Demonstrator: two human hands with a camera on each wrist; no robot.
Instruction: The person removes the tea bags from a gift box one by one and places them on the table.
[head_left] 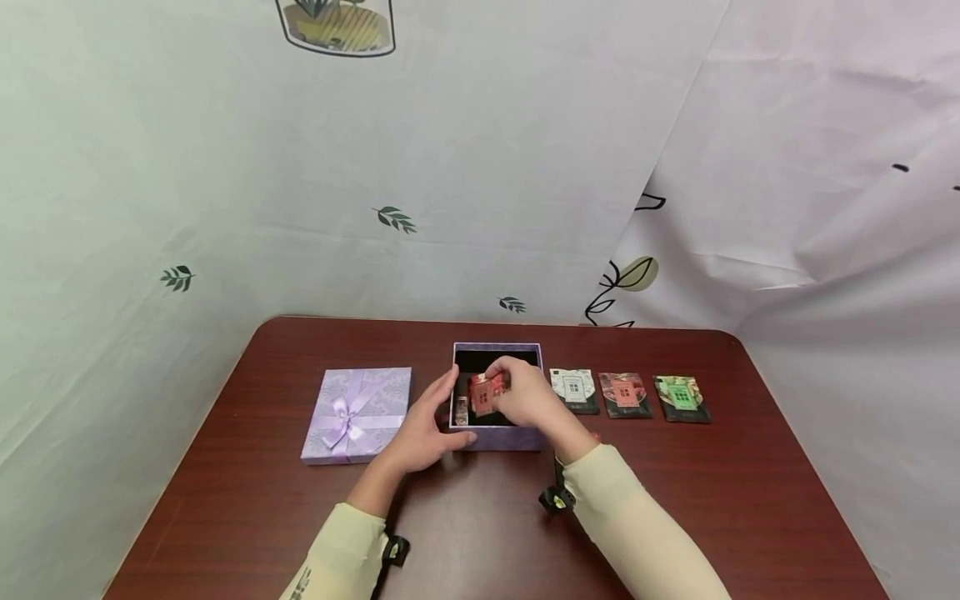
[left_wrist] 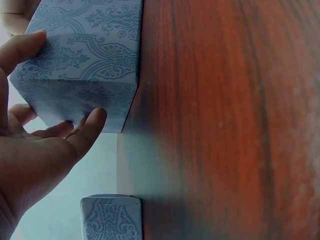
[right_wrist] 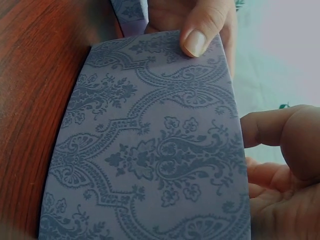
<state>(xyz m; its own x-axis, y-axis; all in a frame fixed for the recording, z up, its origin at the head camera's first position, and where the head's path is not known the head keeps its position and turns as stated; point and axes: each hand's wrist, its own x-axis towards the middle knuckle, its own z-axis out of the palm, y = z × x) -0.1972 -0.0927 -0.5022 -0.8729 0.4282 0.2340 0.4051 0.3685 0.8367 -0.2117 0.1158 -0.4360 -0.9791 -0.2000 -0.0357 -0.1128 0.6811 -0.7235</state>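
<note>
A purple patterned gift box (head_left: 508,439) stands open at the middle of the table, its inside black. My left hand (head_left: 422,432) holds its near left corner, the thumb on the front wall and the fingers along the left side. In the left wrist view the same grip shows on the box (left_wrist: 90,47). My right hand (head_left: 527,402) reaches over the front wall and pinches a red sachet (head_left: 482,397) within the box opening. In the right wrist view the front wall (right_wrist: 150,145) hides the sachet and the fingertips of the right hand (right_wrist: 280,165).
The box's lid (head_left: 386,400), with a lilac ribbon bow, lies to the left. Right of the box lie a white-and-black sachet (head_left: 574,390), a red-and-black sachet (head_left: 626,395) and a green-and-black sachet (head_left: 682,398) in a row. A curtain (head_left: 465,167) hangs behind the table.
</note>
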